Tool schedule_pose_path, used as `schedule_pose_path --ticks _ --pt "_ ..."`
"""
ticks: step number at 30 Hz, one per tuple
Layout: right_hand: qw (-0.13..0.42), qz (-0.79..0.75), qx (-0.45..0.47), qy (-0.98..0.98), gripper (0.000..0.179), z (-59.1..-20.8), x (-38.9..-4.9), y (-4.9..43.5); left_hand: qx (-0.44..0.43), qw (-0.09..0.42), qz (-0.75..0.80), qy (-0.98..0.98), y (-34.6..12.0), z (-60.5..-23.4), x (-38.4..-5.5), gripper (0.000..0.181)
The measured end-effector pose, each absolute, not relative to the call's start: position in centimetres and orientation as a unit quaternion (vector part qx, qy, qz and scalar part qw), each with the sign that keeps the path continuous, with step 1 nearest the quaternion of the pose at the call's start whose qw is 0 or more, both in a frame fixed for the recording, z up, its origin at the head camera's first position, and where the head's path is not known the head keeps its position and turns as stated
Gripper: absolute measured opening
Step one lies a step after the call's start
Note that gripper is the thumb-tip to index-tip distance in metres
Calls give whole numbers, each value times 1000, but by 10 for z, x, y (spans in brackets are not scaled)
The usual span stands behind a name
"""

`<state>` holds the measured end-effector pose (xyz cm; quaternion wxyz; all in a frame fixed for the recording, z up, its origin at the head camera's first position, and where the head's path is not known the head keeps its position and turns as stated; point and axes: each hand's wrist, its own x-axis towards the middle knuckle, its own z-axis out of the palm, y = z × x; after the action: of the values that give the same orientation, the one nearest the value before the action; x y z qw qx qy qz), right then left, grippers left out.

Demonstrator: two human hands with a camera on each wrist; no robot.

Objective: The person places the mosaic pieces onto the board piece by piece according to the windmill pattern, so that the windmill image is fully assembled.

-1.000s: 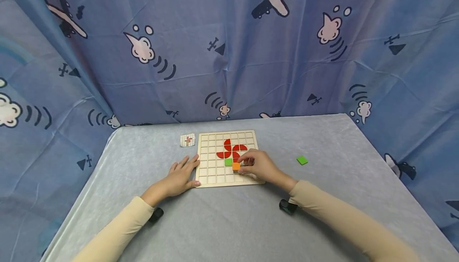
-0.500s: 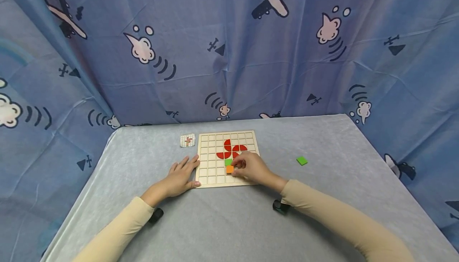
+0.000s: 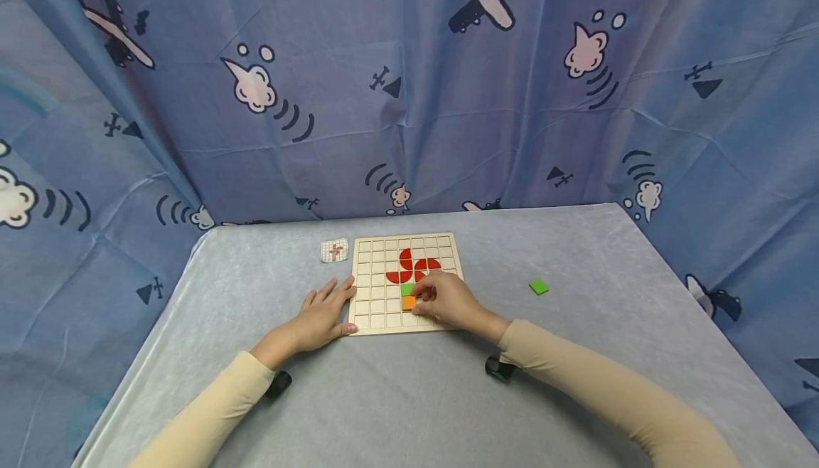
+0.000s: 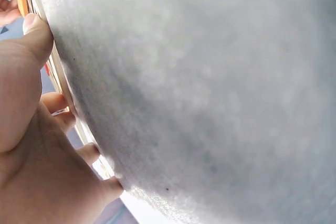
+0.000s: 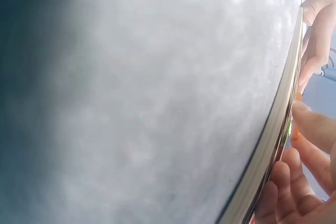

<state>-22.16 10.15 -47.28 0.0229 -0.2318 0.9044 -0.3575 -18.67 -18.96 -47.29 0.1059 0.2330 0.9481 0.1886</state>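
Observation:
A pale wooden grid board [image 3: 377, 320] lies on the table, with red curved pieces [image 3: 398, 277] forming a pinwheel on it. Just below them sits a green square tile [image 3: 407, 289]. My right hand [image 3: 451, 301] pinches an orange square tile [image 3: 408, 303] between thumb and fingertips, directly below the green one; the orange tile [image 4: 22, 4] stands tilted in the left wrist view. Part of the lower red piece is hidden behind the right fingers. My left hand [image 3: 320, 320] rests with spread fingers along the board's left edge, fingertips and thumb touching it.
A small pattern card [image 3: 335, 250] with a pinwheel drawing lies left of the board's far corner. Off to the board's right is a loose green tile [image 3: 539, 286]. Behind the grey-covered table [image 3: 409, 397] hangs a blue patterned curtain [image 3: 345, 134].
My right hand has moved left and slightly nearer, bringing the orange tile from right of the green tile's column to the spot below it. The left hand has stayed still.

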Motion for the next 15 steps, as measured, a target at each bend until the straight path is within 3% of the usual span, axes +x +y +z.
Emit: schedule_pose_path --ticks 15 --pt "17 -351 -235 906 24 -475 -223 101 235 103 189 948 -191 -474 -187 76"
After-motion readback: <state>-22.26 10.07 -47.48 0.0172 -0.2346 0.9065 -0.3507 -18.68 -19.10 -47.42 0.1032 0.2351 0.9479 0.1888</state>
